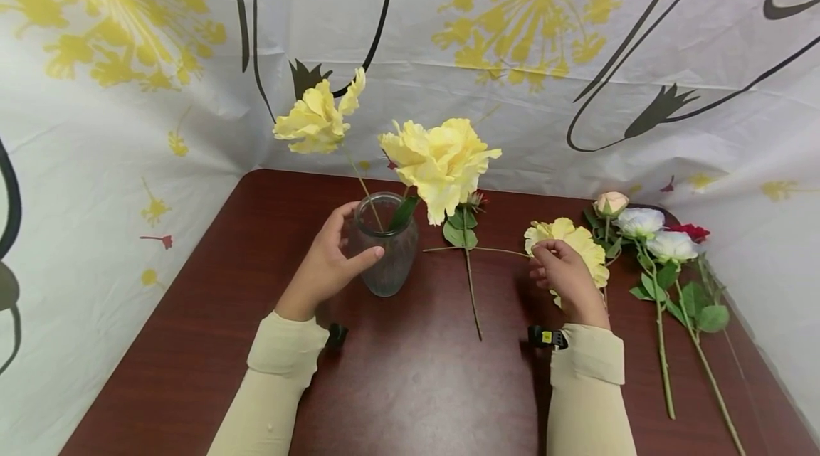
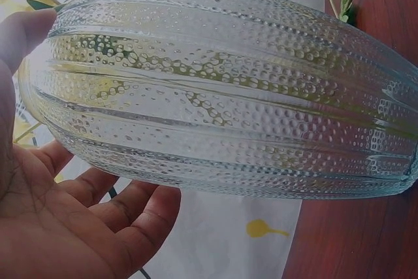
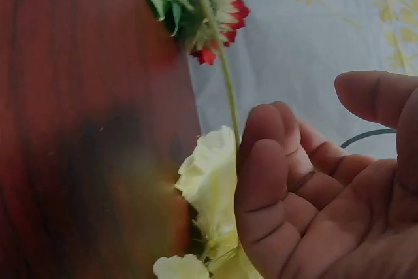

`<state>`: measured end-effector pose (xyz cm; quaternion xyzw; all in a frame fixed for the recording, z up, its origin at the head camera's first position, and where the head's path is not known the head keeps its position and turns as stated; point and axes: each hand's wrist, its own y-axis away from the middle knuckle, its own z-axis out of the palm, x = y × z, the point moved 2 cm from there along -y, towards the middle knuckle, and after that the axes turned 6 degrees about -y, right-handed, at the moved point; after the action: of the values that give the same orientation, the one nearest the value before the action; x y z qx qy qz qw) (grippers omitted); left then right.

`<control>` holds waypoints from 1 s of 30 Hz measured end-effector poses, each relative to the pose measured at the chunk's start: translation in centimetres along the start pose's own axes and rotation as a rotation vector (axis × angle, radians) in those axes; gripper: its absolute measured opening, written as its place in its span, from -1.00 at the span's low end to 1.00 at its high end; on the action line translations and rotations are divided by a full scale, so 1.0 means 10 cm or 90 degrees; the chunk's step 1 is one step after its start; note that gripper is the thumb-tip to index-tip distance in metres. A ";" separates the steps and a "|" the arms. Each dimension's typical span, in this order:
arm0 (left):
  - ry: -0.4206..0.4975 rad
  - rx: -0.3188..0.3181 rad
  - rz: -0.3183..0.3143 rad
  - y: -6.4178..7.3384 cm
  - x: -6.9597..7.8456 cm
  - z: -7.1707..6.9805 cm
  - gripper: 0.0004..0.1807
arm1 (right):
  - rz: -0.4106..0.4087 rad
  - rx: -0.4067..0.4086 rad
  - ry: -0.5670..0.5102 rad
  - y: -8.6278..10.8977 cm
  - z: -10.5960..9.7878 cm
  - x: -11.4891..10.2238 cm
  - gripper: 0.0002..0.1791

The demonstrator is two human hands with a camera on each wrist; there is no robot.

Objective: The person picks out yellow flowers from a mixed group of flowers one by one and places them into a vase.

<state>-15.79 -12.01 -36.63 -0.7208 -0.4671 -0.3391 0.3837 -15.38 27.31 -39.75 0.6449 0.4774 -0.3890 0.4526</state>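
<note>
My left hand (image 1: 327, 260) curves around the near-left side of a clear glass vase (image 1: 389, 267), thumb by the rim and fingers along the far side. Dimpled ribs cover the vase (image 2: 222, 89) in the left wrist view. Two large yellow flowers stand in it: a leaning one (image 1: 314, 122) and a fuller one (image 1: 440, 164) with a green leaf at the rim. My right hand (image 1: 570, 282) is at a third yellow flower (image 1: 588, 250) lying on the table, its thin stem pointing left. In the right wrist view the fingers touch this stem (image 3: 226, 83), thumb held apart.
Between the hands lies a red flower's stem (image 1: 472, 292) with green leaves. At the right lie a peach rose (image 1: 611, 204), white flowers (image 1: 671, 246) and a red bloom (image 1: 692, 231), long stems toward me. A patterned white cloth (image 1: 410, 93) hangs behind the brown table (image 1: 410, 385).
</note>
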 end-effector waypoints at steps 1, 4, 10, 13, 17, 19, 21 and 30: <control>-0.001 0.000 0.000 0.00 0.00 0.00 -0.17 | 0.004 -0.003 0.005 -0.01 0.01 0.01 -0.48; -0.005 0.001 -0.001 0.00 0.00 0.00 -0.17 | 0.017 -0.019 0.026 -0.04 0.02 0.04 -0.42; -0.004 0.001 -0.002 0.00 -0.01 0.00 -0.17 | 0.034 -0.046 0.080 -0.07 0.05 0.10 -0.40; -0.005 -0.001 -0.002 0.00 -0.02 0.00 -0.18 | 0.025 -0.044 0.113 -0.05 0.04 0.09 -0.43; -0.005 -0.003 -0.001 0.00 -0.01 0.00 -0.18 | 0.001 -0.037 0.143 -0.01 0.00 0.04 -0.43; -0.004 -0.003 -0.001 0.00 -0.01 0.00 -0.18 | -0.009 -0.029 0.152 0.01 -0.02 0.01 -0.43; -0.004 -0.004 -0.002 0.00 -0.01 0.00 -0.17 | -0.012 -0.021 0.149 0.04 -0.04 -0.02 -0.41; -0.004 -0.005 -0.006 -0.01 -0.01 -0.01 -0.16 | -0.043 -0.021 0.136 0.03 -0.04 -0.02 -0.61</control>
<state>-15.92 -12.08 -36.68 -0.7212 -0.4703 -0.3405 0.3778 -15.11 27.58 -39.34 0.6586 0.5507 -0.3254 0.3963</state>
